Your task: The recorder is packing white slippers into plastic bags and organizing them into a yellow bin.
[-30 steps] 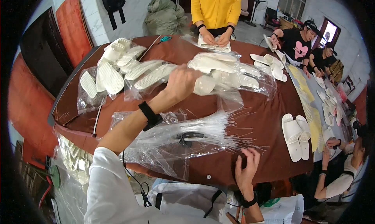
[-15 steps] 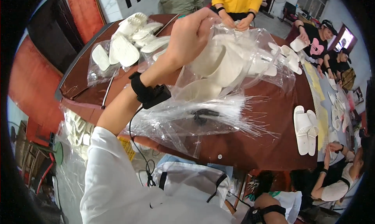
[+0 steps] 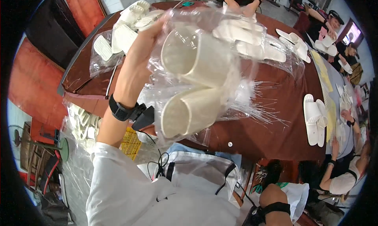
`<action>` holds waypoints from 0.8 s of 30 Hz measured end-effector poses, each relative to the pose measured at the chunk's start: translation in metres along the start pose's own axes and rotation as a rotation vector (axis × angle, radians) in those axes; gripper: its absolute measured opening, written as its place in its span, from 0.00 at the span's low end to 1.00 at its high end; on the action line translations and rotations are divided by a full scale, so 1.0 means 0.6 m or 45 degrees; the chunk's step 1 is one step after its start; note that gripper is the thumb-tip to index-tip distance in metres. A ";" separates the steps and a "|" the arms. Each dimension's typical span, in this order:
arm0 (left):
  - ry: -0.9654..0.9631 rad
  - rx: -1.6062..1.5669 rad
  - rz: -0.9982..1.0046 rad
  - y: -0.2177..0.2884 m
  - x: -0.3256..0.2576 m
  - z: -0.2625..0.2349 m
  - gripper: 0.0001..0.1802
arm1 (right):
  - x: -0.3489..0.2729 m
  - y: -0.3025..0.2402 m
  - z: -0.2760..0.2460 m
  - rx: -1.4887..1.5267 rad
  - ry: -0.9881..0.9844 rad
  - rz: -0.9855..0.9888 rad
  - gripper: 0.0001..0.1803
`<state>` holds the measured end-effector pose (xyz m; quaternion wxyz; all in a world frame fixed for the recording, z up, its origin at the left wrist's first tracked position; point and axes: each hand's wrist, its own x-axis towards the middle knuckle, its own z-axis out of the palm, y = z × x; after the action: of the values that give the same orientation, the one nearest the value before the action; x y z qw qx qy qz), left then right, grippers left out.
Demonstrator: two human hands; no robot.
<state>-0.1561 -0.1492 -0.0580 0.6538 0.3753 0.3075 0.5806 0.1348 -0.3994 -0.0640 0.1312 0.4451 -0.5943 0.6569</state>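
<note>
And up it went, the left hand (image 3: pixel 151 36) gripping a clear bag (image 3: pixel 169 88) at its upper left, two cream slippers (image 3: pixel 214 64) inside, openings facing left, high over the brown table (image 3: pixel 267 143)! The right hand (image 3: pixel 273 195) was down low, well apart from it, fingers hidden, so spread or curled, nobody could tell. Just beside that hand sat a white sack (image 3: pixel 302 196), contents hidden. Under the lifted load, white ties (image 3: pixel 254 96) fanned out to the right. Beyond the left hand, a small pouch (image 3: pixel 96 68) held a pale sole (image 3: pixel 103 48); off to its right, a clear wrapper (image 3: pixel 293 62) enclosed more footwear. Beneath the left forearm stood a yellow crate (image 3: pixel 131 145), contents unclear. Farther up from the right hand, a loose pair (image 3: pixel 313 119) lay unwrapped!
</note>
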 end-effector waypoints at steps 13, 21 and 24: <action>0.411 0.573 -0.165 -0.122 -0.037 -0.300 0.18 | -0.036 0.013 -0.047 0.031 0.048 -0.058 0.17; 0.627 1.864 0.820 -0.127 -0.134 -0.238 0.27 | -0.032 0.013 -0.061 -0.010 0.108 -0.085 0.16; 0.686 1.822 0.719 -0.149 -0.189 -0.208 0.29 | -0.032 0.010 -0.068 -0.019 0.116 -0.097 0.16</action>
<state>-0.2290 -0.2485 -0.2035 -0.0116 0.6129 0.6445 0.4570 0.1239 -0.3575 -0.0778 0.1863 0.4360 -0.5754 0.6664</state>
